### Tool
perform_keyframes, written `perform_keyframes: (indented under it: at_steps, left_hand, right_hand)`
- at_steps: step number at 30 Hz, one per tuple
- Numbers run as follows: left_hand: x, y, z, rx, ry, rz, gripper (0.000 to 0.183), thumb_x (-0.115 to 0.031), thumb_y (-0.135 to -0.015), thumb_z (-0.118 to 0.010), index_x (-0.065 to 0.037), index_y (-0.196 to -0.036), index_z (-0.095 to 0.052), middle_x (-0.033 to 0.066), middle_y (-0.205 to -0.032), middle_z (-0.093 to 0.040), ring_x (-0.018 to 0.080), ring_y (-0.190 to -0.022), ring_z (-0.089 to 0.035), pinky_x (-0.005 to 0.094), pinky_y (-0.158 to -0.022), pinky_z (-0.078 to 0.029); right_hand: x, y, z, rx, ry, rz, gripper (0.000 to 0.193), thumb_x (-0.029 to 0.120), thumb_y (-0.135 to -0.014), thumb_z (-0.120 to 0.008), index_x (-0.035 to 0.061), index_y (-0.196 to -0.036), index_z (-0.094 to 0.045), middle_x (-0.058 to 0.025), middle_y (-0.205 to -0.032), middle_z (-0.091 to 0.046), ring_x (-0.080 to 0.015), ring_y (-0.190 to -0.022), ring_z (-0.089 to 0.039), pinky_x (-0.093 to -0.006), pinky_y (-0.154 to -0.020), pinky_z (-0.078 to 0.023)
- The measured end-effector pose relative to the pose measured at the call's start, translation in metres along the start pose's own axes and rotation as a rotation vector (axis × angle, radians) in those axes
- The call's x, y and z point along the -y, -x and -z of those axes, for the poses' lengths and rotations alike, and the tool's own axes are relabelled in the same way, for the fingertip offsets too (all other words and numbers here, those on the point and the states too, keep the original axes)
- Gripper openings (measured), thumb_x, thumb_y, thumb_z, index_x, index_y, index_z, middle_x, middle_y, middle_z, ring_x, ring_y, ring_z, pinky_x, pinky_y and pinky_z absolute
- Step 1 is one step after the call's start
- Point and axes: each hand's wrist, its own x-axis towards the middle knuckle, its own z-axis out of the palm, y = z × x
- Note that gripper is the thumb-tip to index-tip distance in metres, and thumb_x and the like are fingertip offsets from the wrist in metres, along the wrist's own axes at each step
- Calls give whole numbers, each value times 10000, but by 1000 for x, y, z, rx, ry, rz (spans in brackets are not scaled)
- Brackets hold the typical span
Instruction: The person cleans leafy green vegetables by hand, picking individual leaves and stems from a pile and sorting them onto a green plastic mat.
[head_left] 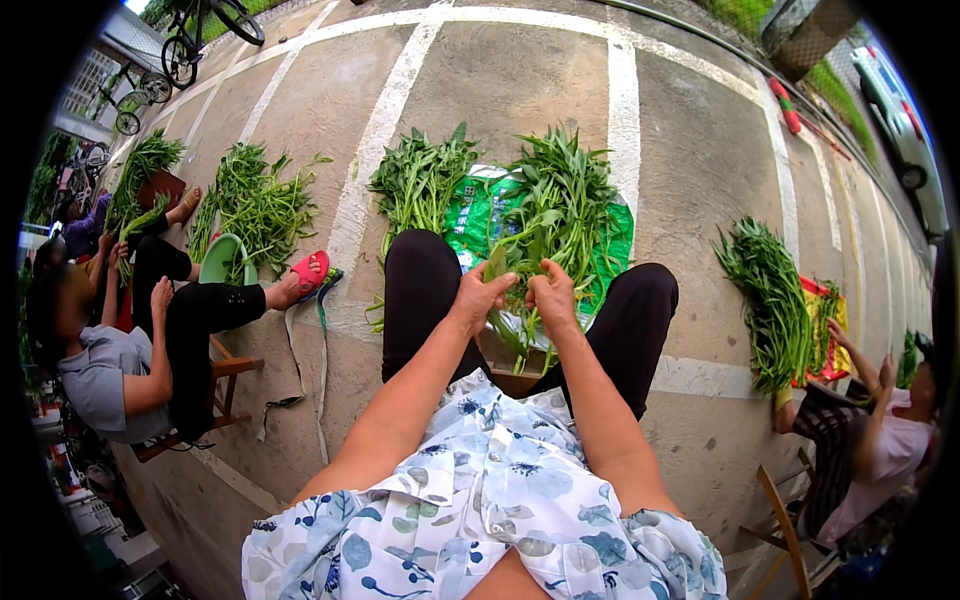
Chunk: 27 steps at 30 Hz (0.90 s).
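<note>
Between my knees, my left hand is closed around a small bunch of leafy stalks that look like water spinach. Close beside it, my right hand is pinched shut at the stalks; what its fingers grip is hidden. Cut stems hang below the hands. Just beyond them, a large heap of the same greens lies on a green and white plastic sack spread on the ground. A second heap lies to its left, partly off the sack.
On the left a seated person sits by a green basin and a heap of greens. At right, another person sits by more greens. A loose strap lies on the concrete. Bicycles stand far left.
</note>
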Motion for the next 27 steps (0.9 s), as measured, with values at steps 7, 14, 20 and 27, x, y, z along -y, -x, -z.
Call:
perform_keyframes:
  at_steps: [7, 14, 20, 27]
  left_hand:
    - [2, -2, 4, -37, 38, -24, 228, -102, -762, -680, -41, -939, -550, 33, -804, -629, 50, -478, -454, 205, -441, -376]
    - [0, 0, 0, -57, -90, -64, 275, -117, -736, -709, -45, -957, -562, 0, -749, -593, 43, -484, -452, 195, -427, -365]
    - [2, 2, -3, -11, -198, -83, 275, -96, -740, -695, -39, -980, -572, -13, -744, -589, 36, -497, -453, 182, -432, -364]
    - [-1, 0, -4, -35, -140, -19, 258, -143, -746, -680, -47, -963, -576, 16, -801, -621, 46, -490, -456, 202, -438, -368]
  right_hand:
    - [-10, -3, 1, -6, 70, 36, 375, 149, -839, -515, -45, -1159, -496, -17, -613, -517, -93, -485, -461, -237, -454, -391]
    - [-5, -1, 4, 83, 128, -178, 339, 346, -863, -526, 45, -999, -603, -1, -697, -535, -94, -550, -470, -244, -502, -424]
    - [7, 9, -4, 144, 89, -210, 329, 343, -872, -506, 47, -970, -610, 9, -735, -543, -93, -624, -502, -246, -548, -450]
    - [-25, -11, 14, 62, 312, 141, 221, 236, -871, -507, 40, -790, -569, -20, -628, -540, -128, -527, -497, -276, -482, -420]
